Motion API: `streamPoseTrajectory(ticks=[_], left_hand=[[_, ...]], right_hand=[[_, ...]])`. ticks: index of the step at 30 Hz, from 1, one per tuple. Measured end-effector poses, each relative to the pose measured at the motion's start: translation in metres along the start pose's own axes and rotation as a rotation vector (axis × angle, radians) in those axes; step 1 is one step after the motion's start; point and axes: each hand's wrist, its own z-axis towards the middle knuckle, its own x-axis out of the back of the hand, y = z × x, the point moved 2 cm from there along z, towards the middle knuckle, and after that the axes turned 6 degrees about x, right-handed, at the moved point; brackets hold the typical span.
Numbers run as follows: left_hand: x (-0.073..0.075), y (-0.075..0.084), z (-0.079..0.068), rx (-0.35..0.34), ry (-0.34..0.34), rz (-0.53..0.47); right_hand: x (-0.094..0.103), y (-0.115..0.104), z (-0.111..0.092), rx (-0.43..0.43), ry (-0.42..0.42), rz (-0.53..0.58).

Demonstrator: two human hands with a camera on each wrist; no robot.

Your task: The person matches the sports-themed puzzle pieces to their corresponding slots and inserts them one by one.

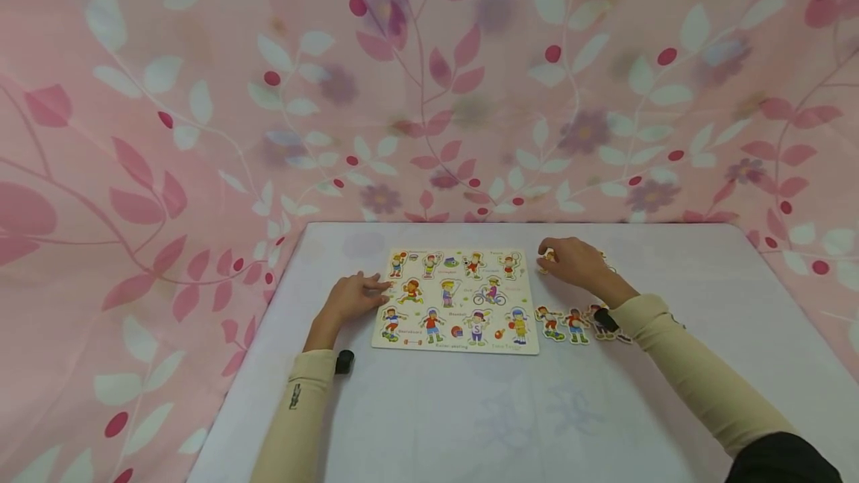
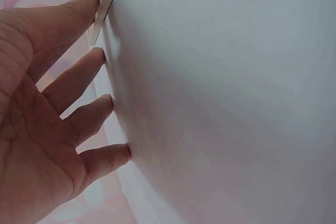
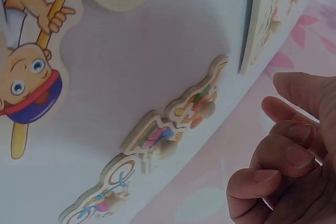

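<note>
Left hand's fingers spread, thumb against the puzzle board beside them; right hand's fingers loosely curled, seemingly empty. Near these, several cut-out pieces lie off the board — unplaced; whether any sits in it, I can't tell.

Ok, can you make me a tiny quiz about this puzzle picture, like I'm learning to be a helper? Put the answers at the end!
1. Which hand is touching the left edge of the puzzle board?

2. Fill in the blank: in the head view, the loose pieces lie on the board's ____ side.

3. What does the board show someone riding?
A) a boat
B) a bicycle
C) a horse

Key:
1. The left hand.
2. right
3. B
</note>
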Motion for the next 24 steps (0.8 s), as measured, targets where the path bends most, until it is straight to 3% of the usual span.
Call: streamPoseTrajectory(ticks=[24], left_hand=[[-0.002,-0.001,0.0,0.005,0.001,-0.016]], right_hand=[[-0.011,0.033,-0.003,-0.079,-0.039,-0.004]])
